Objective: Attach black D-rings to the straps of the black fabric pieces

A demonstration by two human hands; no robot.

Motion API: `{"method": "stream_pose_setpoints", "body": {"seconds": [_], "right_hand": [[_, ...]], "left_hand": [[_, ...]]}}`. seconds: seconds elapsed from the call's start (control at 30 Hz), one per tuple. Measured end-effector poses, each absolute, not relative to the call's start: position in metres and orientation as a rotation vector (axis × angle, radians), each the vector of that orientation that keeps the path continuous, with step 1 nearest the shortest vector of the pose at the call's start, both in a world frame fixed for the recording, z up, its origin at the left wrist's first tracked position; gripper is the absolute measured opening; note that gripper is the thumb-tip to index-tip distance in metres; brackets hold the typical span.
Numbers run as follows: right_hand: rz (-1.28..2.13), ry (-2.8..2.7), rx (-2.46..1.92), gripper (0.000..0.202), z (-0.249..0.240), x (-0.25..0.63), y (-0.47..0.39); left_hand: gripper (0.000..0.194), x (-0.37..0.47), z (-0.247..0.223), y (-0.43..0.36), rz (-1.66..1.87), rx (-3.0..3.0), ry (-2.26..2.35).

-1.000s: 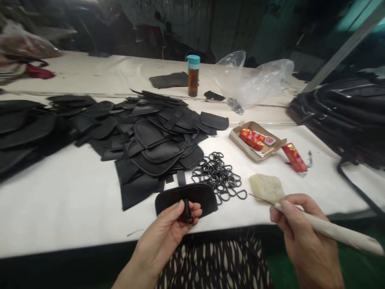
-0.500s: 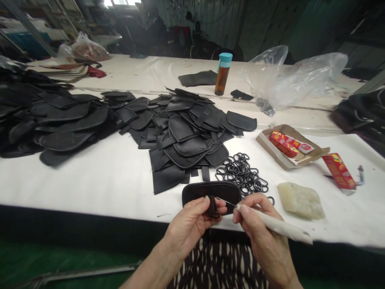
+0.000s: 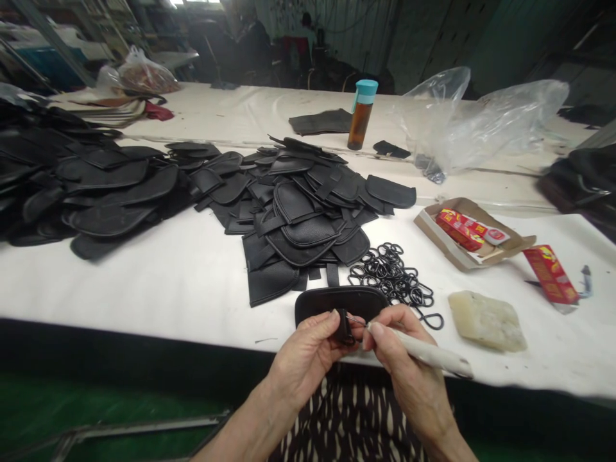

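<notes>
My left hand (image 3: 308, 346) pinches a folded strap tab (image 3: 344, 328) of a black leather piece (image 3: 327, 301) at the table's front edge. A dark ring seems to hang at the lower end of the tab. My right hand (image 3: 404, 346) is closed round the pale handle of an awl (image 3: 428, 354). The awl's thin metal shaft points left and reaches the tab beside my left fingers; its tip is hidden there. Just behind my right hand lies a heap of black metal rings (image 3: 389, 276).
Black leather pieces (image 3: 308, 224) are piled mid-table, with more at left. To the right lie a yellowish block (image 3: 487, 321), a cardboard tray (image 3: 447, 247) with red boxes, and another red box (image 3: 551, 274). Farther back are a bottle (image 3: 360, 119) and clear plastic bags (image 3: 505, 125).
My right hand has moved left with the awl, bringing its shaft up to the strap tab. My left hand keeps its pinch. The whole view has shifted slightly.
</notes>
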State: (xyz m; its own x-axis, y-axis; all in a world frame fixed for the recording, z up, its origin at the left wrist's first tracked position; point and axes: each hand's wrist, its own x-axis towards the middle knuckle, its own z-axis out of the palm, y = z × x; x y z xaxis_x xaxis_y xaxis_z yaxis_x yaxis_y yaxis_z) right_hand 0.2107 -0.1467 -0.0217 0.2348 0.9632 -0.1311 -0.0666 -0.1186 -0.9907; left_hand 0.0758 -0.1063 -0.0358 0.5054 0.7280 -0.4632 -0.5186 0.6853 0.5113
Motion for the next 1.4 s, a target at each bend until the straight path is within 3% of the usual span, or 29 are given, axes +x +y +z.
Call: {"method": "stream_pose_setpoints", "body": {"seconds": [0.4, 0.8, 1.4], "right_hand": [[0.975, -1.572, -1.253, 0.008, -0.016, 0.232, -0.157], [0.761, -1.165, -1.381, 0.009, 0.0, 0.23, -0.177], [0.799, -1.404, -1.206, 0.007, -0.001, 0.255, -0.184]], "left_hand": [[0.023, 0.086, -0.031, -0.114, 0.915, 0.302, 0.841], [0.021, 0.087, -0.033, -0.116, 0.954, 0.266, 0.875], [0.021, 0.083, -0.03, -0.117, 0.932, 0.192, 0.878]]}}
